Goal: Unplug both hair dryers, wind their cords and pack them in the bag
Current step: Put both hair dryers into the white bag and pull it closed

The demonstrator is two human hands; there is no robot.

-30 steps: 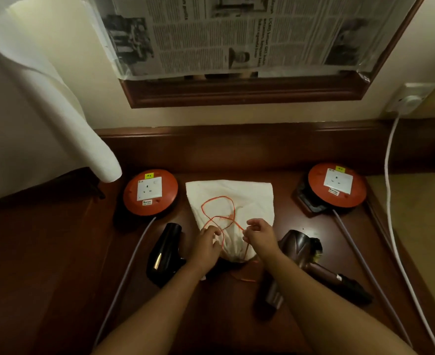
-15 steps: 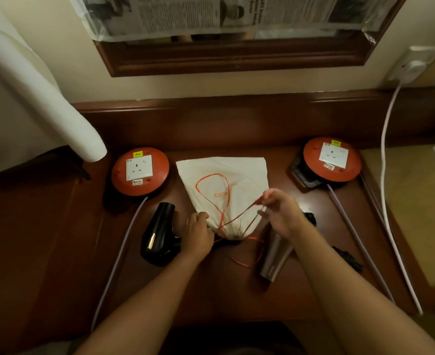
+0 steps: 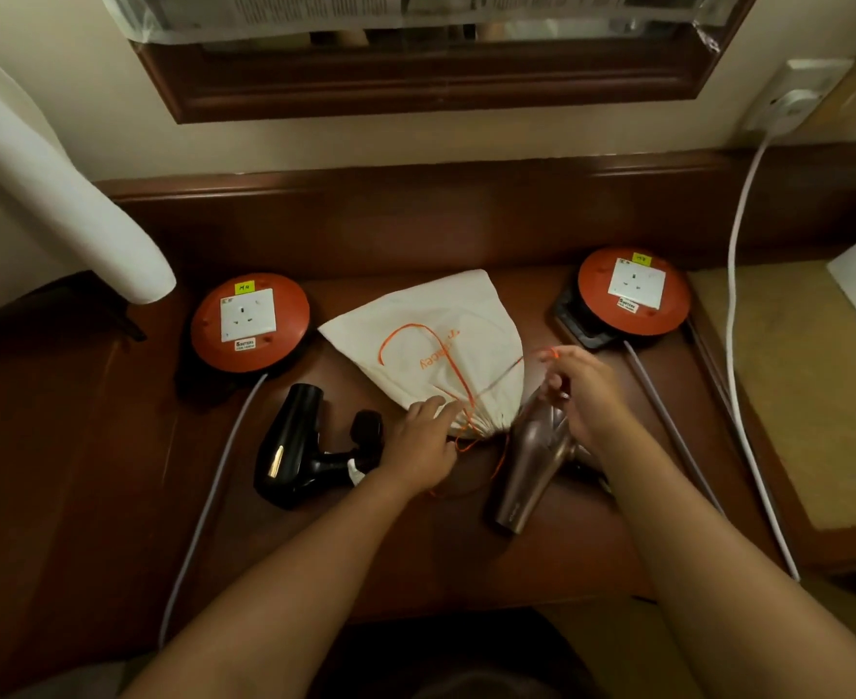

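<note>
Right now you are opening the white cloth drawstring bag [image 3: 431,340], which lies flat on the dark wooden desk [image 3: 88,471] between the two orange round cable reels [image 3: 249,322]. Your right hand [image 3: 585,396] pinches the thin orange drawstring [image 3: 547,353] between fingertips and holds it taut out to the right, while your left hand [image 3: 421,441] rests on the gathered neck with fingers loosely straight, pinning it. Both dryers look unplugged, since the reel sockets stand empty: the glossy black hair dryer [image 3: 292,446] lies just left of your left hand, its plug beside it, and the bronze metallic hair dryer [image 3: 532,466] lies under your right wrist. Whether their cords are wound, I cannot tell. Next, I judge, you must loosen the puckered mouth wide enough to admit a dryer; the fabric looks limp, so it needs holding open.
</note>
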